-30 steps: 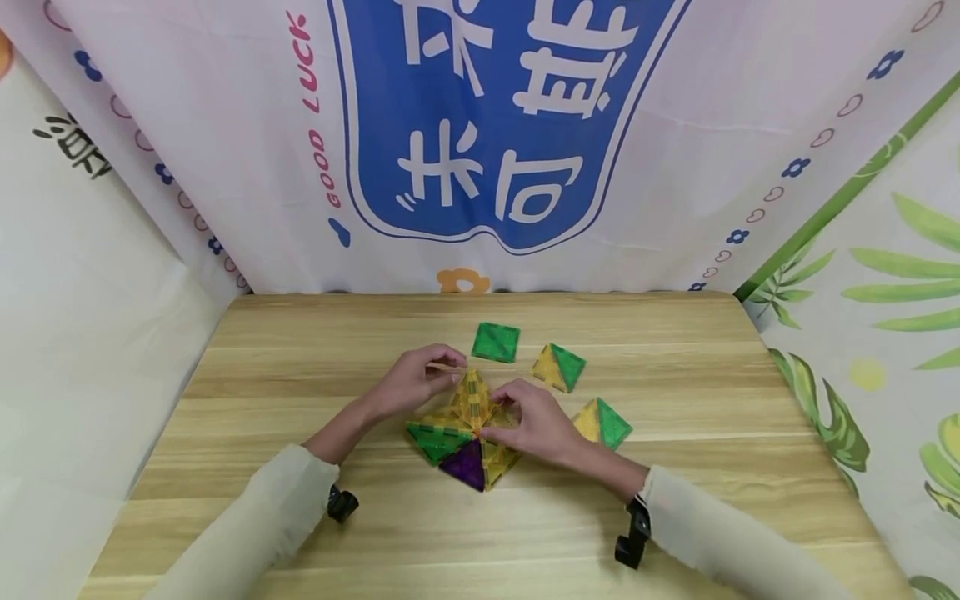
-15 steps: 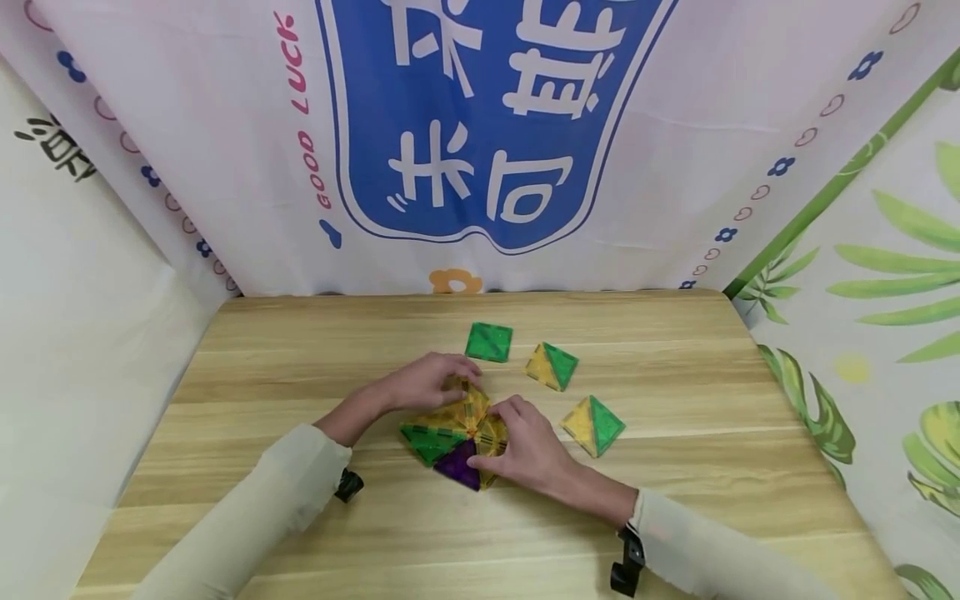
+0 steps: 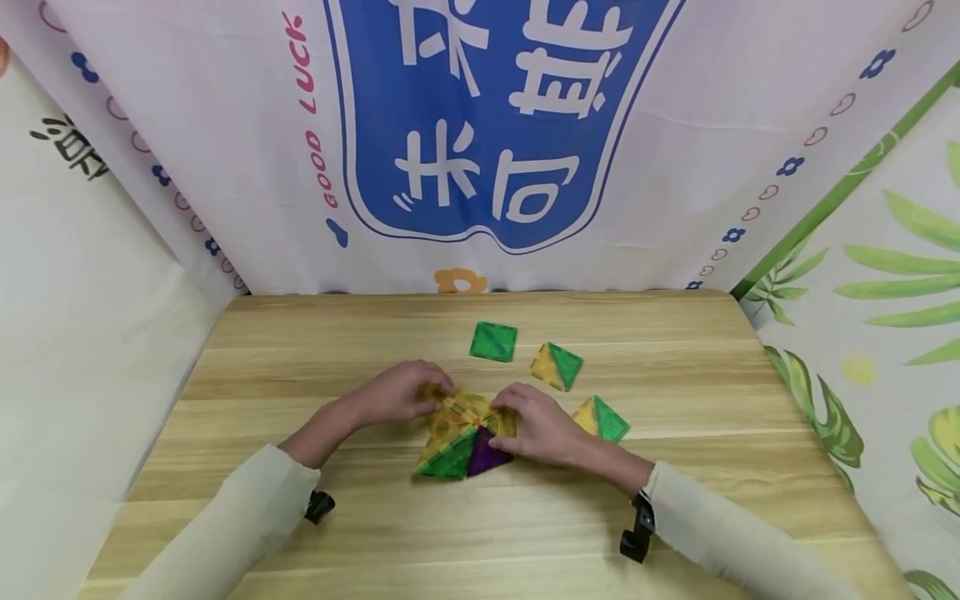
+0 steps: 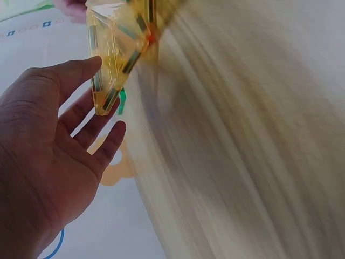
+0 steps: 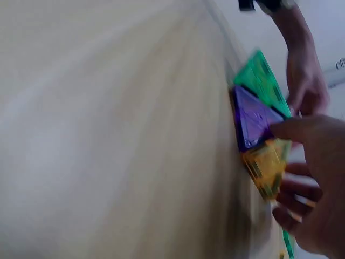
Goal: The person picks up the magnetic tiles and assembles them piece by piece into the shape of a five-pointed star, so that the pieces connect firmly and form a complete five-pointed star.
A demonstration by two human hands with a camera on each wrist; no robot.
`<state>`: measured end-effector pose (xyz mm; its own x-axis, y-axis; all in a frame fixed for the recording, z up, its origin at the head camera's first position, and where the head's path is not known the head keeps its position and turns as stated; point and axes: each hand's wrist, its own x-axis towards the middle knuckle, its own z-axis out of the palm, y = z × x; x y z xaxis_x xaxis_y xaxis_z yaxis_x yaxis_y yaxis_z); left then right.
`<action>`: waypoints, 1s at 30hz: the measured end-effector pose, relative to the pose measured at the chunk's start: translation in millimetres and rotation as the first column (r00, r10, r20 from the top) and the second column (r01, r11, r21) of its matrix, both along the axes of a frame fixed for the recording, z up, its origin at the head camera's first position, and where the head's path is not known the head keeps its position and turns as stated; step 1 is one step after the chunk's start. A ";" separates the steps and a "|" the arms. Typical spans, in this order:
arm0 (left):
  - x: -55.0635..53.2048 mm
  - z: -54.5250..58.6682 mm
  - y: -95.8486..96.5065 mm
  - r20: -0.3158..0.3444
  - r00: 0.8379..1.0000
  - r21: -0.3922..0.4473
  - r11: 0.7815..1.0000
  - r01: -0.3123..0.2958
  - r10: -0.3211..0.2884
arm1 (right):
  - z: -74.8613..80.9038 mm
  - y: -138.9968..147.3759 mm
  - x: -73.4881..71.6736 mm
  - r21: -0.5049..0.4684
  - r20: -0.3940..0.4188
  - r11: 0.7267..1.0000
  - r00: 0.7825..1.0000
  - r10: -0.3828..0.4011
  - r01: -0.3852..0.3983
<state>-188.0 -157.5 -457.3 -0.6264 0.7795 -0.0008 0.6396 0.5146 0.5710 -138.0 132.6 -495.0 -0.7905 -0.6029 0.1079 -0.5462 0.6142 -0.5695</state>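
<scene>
A low, domed build of see-through magnetic tiles stands mid-table in the head view, made of yellow tiles [image 3: 447, 422], a green triangle tile [image 3: 450, 457] and a purple triangle tile [image 3: 486, 455]. At its left, my left hand [image 3: 401, 392] pinches a yellow tile [image 4: 110, 67] between thumb and forefinger; the other fingers are bent loosely in the left wrist view. From the right, my right hand [image 3: 542, 427] holds the build, its thumb on the purple tile [image 5: 252, 118] and its fingers behind a yellow tile [image 5: 268, 164]. Those fingertips are partly hidden.
Behind the build lies a green square pair of tiles [image 3: 493, 342]. A yellow-and-green pair [image 3: 557, 366] lies to its right, and another such pair [image 3: 602, 418] lies beyond my right hand, which partly covers it. The wooden table [image 3: 330, 333] ends at a printed cloth [image 3: 247, 125].
The build has turned counterclockwise: its purple tile has shifted right and the green one has come to the front. My left hand has moved from the far side to the left side.
</scene>
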 end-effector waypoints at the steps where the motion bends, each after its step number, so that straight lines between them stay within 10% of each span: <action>1: 2.3 -0.5 -2.2 0.003 1.000 0.007 1.000 -0.006 0.006 | 0.8 1.7 -4.0 0.008 0.010 0.999 0.999 0.033 -0.034; 11: 18.6 -5.1 -7.3 0.071 0.997 0.036 0.999 -0.018 0.016 | 6.7 16.1 -37.2 0.007 0.131 0.960 0.952 0.278 -0.281; 17: 4.6 -7.2 -2.0 0.146 0.984 0.126 0.985 -0.117 0.098 | 11.7 15.7 -59.3 -0.065 0.058 0.980 0.979 0.194 -0.191; 24: -24.3 -8.9 13.7 0.293 0.916 0.154 0.933 -0.327 0.273 | 6.8 12.7 -93.6 -0.075 0.044 0.992 0.994 -0.097 0.100; 30: -43.0 -11.0 30.6 0.409 0.827 0.089 0.885 -0.457 0.386 | 7.2 7.2 -116.3 0.020 0.043 0.979 0.978 -0.205 0.205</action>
<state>-231.0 -126.8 -468.3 -0.8742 0.4480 -0.1875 0.1067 0.5538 0.8258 -254.3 139.7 -487.8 -0.9012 -0.4289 0.0616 -0.3820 0.7194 -0.5801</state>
